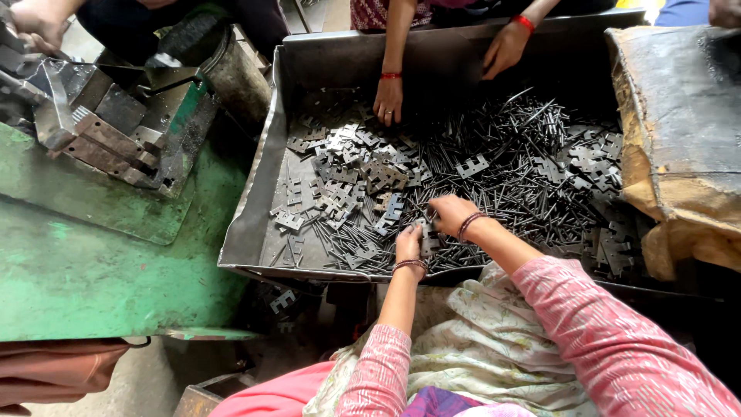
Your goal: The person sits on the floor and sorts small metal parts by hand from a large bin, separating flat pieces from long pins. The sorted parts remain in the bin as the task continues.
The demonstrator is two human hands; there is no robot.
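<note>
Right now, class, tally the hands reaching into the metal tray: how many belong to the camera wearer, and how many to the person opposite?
Camera wearer's hands: 2, the left hand and right hand
Opposite person's hands: 2
Total: 4, all over the metal tray

A worn green-painted machine bed [93, 270] fills the left side, its paint scuffed and rubbed pale in patches. On it sits a grey steel press fixture [108, 123]. Bare concrete floor [154, 378] shows below. At right lies a torn, grimy brown sack [679, 139]. Soft, even daylight falls throughout.
</note>
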